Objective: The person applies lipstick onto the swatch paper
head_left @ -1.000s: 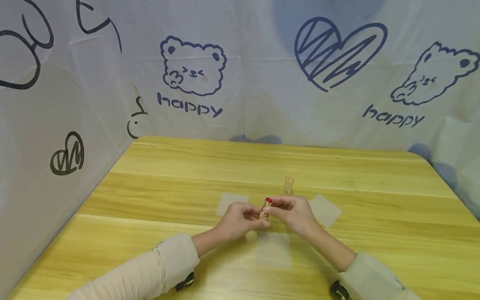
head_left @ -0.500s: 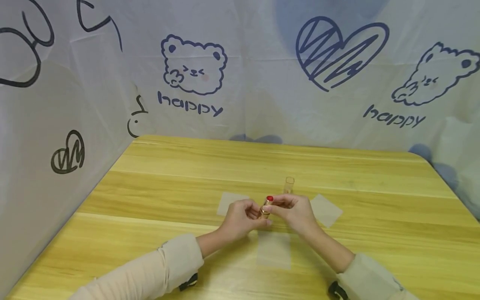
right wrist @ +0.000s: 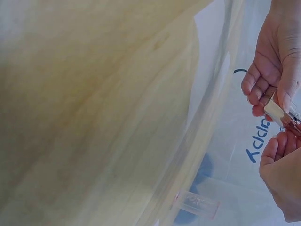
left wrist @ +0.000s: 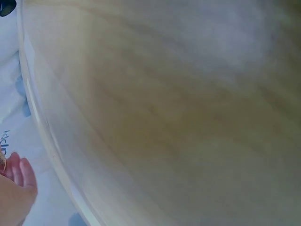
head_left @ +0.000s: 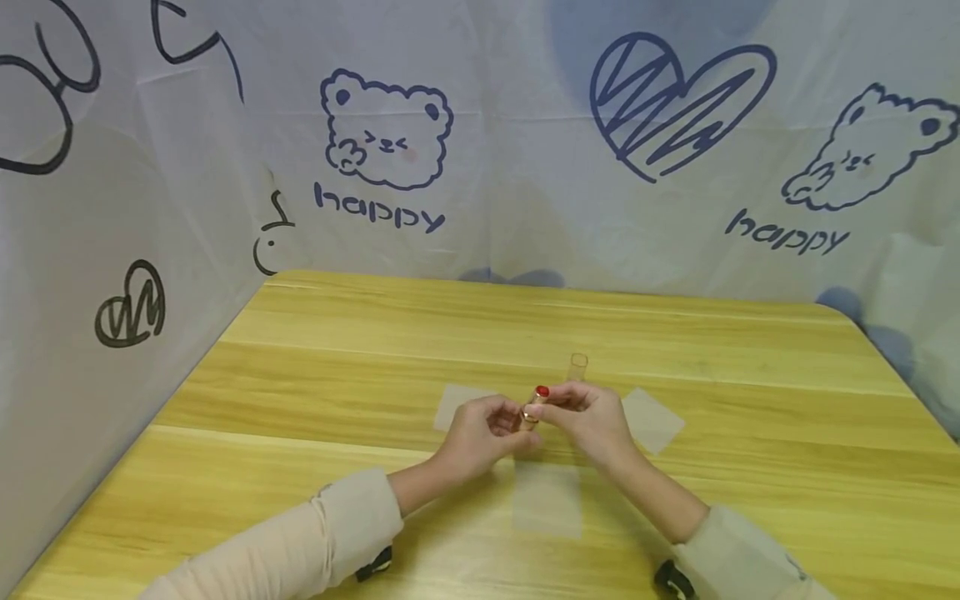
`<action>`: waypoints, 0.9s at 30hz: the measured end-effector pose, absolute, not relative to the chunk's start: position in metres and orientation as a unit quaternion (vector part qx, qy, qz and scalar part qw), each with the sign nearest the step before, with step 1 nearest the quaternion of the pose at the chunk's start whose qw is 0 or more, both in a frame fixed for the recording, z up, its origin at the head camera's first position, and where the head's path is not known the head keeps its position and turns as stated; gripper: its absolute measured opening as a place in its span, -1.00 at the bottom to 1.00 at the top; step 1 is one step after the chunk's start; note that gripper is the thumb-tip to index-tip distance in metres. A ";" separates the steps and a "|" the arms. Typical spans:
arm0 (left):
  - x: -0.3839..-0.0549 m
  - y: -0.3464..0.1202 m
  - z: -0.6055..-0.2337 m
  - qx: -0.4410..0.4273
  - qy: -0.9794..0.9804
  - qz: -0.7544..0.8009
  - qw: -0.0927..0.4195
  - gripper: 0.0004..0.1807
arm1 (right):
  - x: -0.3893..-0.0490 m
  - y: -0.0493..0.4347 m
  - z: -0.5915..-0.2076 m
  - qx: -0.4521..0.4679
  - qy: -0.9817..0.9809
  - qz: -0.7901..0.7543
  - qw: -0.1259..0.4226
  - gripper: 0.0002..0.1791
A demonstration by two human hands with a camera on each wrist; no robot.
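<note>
Lipstick [head_left: 537, 400] got nudged a bit toward the clear cap [head_left: 577, 367] over the last second. Held above the counter [head_left: 337, 375], it was pinched low by the left hand [head_left: 474, 437], higher by the right hand [head_left: 600, 423], probably for steadiness.

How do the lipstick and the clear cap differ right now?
Look: the lipstick is gold with a red tip; the clear cap is see-through.
Support: the left hand and right hand hold the lipstick; the clear cap stands on the table.
Pose: lipstick tilted, clear cap upright.
Shared: both are narrow and tube-like.
</note>
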State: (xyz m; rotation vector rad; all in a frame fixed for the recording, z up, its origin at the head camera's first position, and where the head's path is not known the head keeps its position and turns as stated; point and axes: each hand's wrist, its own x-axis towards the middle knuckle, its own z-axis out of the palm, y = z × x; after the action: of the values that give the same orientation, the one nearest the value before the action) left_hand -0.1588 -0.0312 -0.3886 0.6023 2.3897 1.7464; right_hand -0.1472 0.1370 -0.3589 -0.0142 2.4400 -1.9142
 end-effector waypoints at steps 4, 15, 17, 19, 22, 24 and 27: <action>-0.158 -0.033 -0.386 0.213 0.772 0.596 0.059 -0.72 | -0.148 0.137 -0.357 0.004 0.782 -0.624 0.015 -0.71; -0.160 -0.041 -0.378 0.204 0.750 0.627 0.053 -0.73 | -0.149 0.135 -0.352 -0.005 0.749 -0.662 0.014 -0.62; -0.162 -0.044 -0.377 0.197 0.750 0.630 0.046 -0.73 | -0.150 0.135 -0.351 -0.012 0.750 -0.660 0.021 -0.60; -0.164 -0.047 -0.375 0.192 0.752 0.630 0.039 -0.73 | -0.150 0.135 -0.350 -0.023 0.758 -0.651 0.027 -0.58; -0.166 -0.053 -0.373 0.179 0.758 0.627 0.036 -0.69 | -0.152 0.136 -0.351 -0.041 0.773 -0.632 0.037 -0.57; -0.167 -0.058 -0.372 0.173 0.762 0.623 0.034 -0.66 | -0.154 0.137 -0.351 -0.054 0.786 -0.614 0.038 -0.57; -0.169 -0.066 -0.371 0.167 0.767 0.619 0.034 -0.63 | -0.158 0.138 -0.353 -0.073 0.804 -0.589 0.030 -0.58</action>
State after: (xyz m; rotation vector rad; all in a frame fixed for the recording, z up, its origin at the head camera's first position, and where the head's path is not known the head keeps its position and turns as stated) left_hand -0.1688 -0.0660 -0.3705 0.5147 2.3579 1.9019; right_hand -0.1577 0.1376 -0.3533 -0.2257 2.4793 -1.8166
